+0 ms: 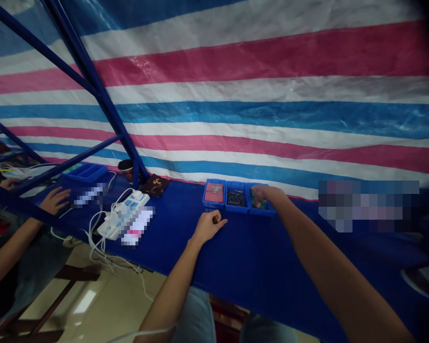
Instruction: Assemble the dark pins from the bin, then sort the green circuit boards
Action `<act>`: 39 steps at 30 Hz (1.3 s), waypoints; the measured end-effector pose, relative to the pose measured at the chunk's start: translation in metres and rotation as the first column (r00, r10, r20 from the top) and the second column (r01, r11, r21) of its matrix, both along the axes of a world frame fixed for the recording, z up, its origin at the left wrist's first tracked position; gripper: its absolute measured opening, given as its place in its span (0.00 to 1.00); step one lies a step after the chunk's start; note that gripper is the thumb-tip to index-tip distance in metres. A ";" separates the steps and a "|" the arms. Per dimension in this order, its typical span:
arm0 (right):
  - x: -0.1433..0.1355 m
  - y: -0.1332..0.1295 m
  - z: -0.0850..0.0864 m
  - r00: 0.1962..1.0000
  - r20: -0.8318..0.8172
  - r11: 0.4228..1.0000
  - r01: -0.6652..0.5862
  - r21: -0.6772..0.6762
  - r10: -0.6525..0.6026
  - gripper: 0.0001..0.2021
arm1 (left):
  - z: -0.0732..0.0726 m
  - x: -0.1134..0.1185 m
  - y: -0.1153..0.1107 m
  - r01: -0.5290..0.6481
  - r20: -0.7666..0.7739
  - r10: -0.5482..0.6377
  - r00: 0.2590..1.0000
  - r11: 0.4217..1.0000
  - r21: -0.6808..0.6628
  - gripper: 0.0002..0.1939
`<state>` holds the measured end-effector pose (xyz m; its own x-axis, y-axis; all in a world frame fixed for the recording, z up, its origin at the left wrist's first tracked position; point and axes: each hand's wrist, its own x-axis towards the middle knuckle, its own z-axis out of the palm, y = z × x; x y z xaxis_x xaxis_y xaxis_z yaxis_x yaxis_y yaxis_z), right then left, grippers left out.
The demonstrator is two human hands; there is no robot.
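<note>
My left hand [208, 226] rests on the blue table, loosely closed, with its fingers curled under and nothing visible in it. It lies just in front of three small blue bins. Pale small pieces on a pink base fill the left bin [213, 206]. Dark metal screws or pins [236, 198] lie in the middle bin [236, 209]. Over the right bin [262, 212] is my right hand [266, 194], its fingers pointing down among small green pieces [260, 205]. Those fingertips are blurred and partly hidden, so their grip cannot be made out.
A white power strip [137, 202] with tangled cables sits left, beside a blurred-out phone-like item [138, 226]. Behind are a brown packet [156, 185] and dark cup [126, 168]. Blue frame bars [110, 112] rise there. Another person's hand [55, 201] is beyond, near a blue tray [86, 172].
</note>
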<state>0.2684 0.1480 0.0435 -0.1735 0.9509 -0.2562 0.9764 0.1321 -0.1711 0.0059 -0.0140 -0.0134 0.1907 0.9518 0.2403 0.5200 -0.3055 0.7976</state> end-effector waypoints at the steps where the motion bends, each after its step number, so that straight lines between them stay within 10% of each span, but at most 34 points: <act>1: 0.001 -0.002 0.000 1.000 -0.008 1.000 -0.007 -0.017 0.007 0.16 | 0.000 0.000 0.000 -0.001 0.000 0.001 1.000 1.000 0.000 0.18; 17: 0.005 -0.023 -0.003 0.986 -0.120 0.993 -0.114 0.010 0.114 0.03 | 0.000 -0.001 0.000 0.017 -0.003 -0.017 1.000 0.999 0.038 0.18; 24: 0.024 -0.025 0.025 0.961 -0.272 0.995 -0.032 0.098 0.058 0.12 | 0.004 -0.001 -0.001 0.007 0.002 -0.007 1.000 1.000 0.016 0.19; 29: 0.032 -0.062 0.046 0.594 -0.796 0.988 0.153 -0.029 -0.116 0.23 | 0.006 -0.002 -0.002 -0.004 0.050 0.002 0.999 1.000 0.031 0.20; 34: -0.002 -0.135 0.032 0.338 -0.938 0.977 0.215 -0.008 -0.082 0.27 | 0.012 0.000 -0.004 0.004 0.108 -0.005 0.994 1.000 0.007 0.18; 39: -0.055 -0.185 -0.010 0.611 -0.785 0.902 0.274 0.335 0.106 0.18 | 0.017 0.001 -0.006 -0.006 0.114 0.002 0.993 0.999 0.035 0.15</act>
<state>0.2134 -0.0375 0.0333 -0.0358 0.9464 0.3209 0.5054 0.2942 -0.8112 0.0072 -0.0204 0.0037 0.1565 0.9430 0.2936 0.4276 -0.3327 0.8405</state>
